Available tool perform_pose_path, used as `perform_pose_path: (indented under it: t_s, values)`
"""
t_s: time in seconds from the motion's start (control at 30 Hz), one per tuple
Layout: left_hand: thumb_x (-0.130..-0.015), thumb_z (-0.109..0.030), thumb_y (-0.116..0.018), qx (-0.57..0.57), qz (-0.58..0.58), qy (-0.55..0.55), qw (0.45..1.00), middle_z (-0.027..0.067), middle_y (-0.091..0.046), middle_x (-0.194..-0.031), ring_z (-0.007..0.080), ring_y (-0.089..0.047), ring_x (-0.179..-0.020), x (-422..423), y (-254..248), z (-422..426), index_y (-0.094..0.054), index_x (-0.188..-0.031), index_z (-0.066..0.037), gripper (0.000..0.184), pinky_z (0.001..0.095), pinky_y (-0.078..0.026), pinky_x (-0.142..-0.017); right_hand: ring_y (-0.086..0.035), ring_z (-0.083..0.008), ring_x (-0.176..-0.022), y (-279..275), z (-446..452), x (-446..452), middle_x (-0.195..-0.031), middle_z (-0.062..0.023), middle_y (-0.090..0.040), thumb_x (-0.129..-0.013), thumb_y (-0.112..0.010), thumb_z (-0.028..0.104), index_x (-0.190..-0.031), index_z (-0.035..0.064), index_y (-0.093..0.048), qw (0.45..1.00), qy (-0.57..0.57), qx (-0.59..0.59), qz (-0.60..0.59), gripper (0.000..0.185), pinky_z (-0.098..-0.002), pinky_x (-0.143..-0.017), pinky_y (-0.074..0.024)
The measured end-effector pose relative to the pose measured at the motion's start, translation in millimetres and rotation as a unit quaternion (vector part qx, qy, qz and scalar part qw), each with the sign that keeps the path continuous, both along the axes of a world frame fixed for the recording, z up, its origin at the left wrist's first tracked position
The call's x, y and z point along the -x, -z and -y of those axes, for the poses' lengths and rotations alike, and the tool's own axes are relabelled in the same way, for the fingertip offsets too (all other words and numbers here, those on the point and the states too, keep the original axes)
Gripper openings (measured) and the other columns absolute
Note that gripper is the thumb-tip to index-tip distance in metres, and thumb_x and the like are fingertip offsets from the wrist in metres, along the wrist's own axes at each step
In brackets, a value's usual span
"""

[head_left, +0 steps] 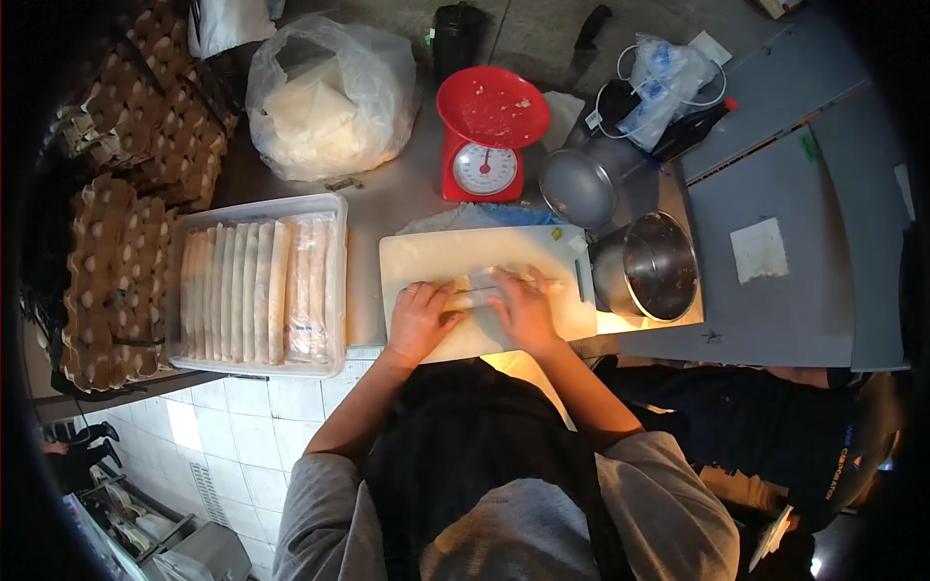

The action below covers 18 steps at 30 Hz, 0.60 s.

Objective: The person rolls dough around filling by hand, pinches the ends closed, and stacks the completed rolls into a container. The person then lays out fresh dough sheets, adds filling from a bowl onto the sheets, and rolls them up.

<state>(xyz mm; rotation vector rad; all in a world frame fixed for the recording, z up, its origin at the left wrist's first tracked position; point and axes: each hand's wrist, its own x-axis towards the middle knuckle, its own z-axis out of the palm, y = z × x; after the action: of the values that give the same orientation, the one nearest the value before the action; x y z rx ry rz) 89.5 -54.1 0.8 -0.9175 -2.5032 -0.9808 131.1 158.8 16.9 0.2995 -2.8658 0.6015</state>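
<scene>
A pale, thin wrapper roll (471, 298), like a spring roll, lies across the white cutting board (417, 254). My left hand (422, 318) has its fingers curled over the roll's left end. Over its right part, my right hand (523, 308) bends its fingers around it, slightly blurred. Both hands rest low on the board. Left of the board, a clear plastic container (340, 281) holds several long, similar rolls (242, 290) side by side, with plastic wrap at its right side.
A red kitchen scale (484, 169) with a crumb-specked pan stands behind the board. Near it are a bag of pale sheets (315, 111), a metal lid (577, 187) and a steel pot (661, 266). Egg trays (111, 281) stack at left; another person (756, 426) is at right.
</scene>
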Motion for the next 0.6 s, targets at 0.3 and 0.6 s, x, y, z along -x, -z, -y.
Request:
perform_pose_path:
  t_s: [0.3, 0.6]
  values:
    - [-0.075, -0.013, -0.071, 0.003, -0.038, 0.097, 0.995, 0.0031, -0.062, -0.096, 0.0226, -0.059, -0.092, -4, 14, -45, -0.066, -0.100, -0.011, 0.026, 0.0362, -0.048, -0.079, -0.063, -0.0321, -0.102, 3, -22, -15, -0.115, -0.0169, -0.065, -0.093, -0.058, 0.031, -0.130, -0.0009, -0.046, 0.998, 0.066, 0.001, 0.021, 0.051, -0.0564, -0.109, -0.0261]
    - [-0.077, -0.015, -0.070, 0.014, -0.053, 0.081, 0.995, 0.0033, -0.062, -0.098, 0.0221, -0.059, -0.092, -6, 17, -44, -0.066, -0.101, -0.010, 0.025, 0.0357, -0.048, -0.077, -0.066, -0.0316, -0.093, -5, -32, -13, -0.107, -0.0171, -0.067, -0.093, -0.058, 0.033, -0.127, -0.0035, -0.049, 0.998, 0.048, -0.032, -0.019, 0.051, -0.0552, -0.113, -0.0222]
